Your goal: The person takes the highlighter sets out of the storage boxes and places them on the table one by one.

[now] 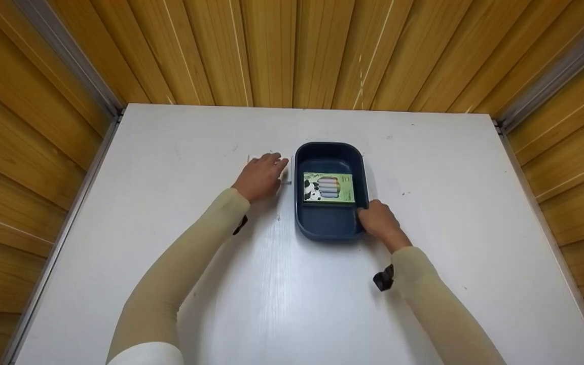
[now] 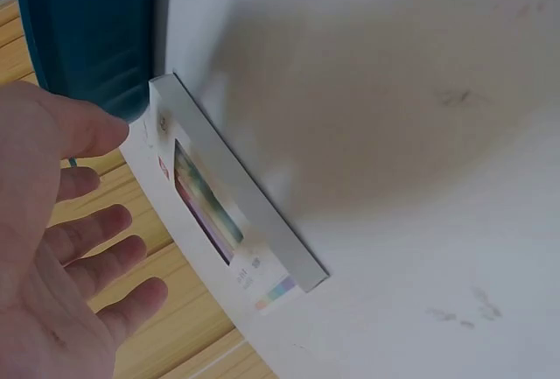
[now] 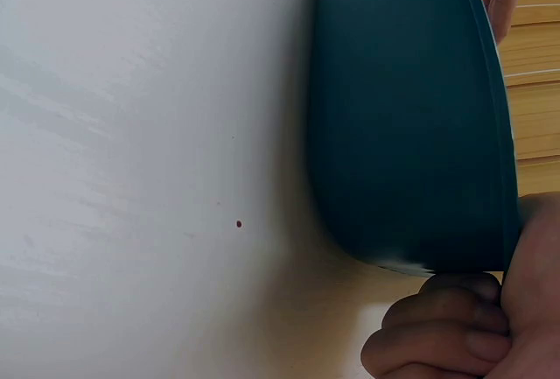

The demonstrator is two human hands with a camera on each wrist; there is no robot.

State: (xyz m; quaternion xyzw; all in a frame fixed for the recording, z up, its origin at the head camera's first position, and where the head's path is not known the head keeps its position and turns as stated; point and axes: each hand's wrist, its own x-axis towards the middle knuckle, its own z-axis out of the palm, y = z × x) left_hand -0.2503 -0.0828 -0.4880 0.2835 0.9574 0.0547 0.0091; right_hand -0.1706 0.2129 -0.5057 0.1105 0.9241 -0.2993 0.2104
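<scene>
A dark blue plastic bin (image 1: pixel 329 223) stands on the white table, just right of centre in the head view. Inside it lies a green box (image 1: pixel 343 188) with a panda and a row of coloured sticks printed on top. My right hand (image 1: pixel 382 221) grips the bin's near right rim, thumb over the edge and fingers curled against the outer wall (image 3: pixel 402 134). On the left, my left hand (image 1: pixel 261 178) is over a flat white box (image 2: pixel 241 182), fingers spread and loosely bent. That box has a cut-out window showing coloured contents, and the hand hides much of it from above.
The white tabletop (image 1: pixel 271 304) carries a few small dark marks. Wood-slat walls (image 1: pixel 271 50) rise behind the table and at both sides. The white box lies close beside the bin's left wall.
</scene>
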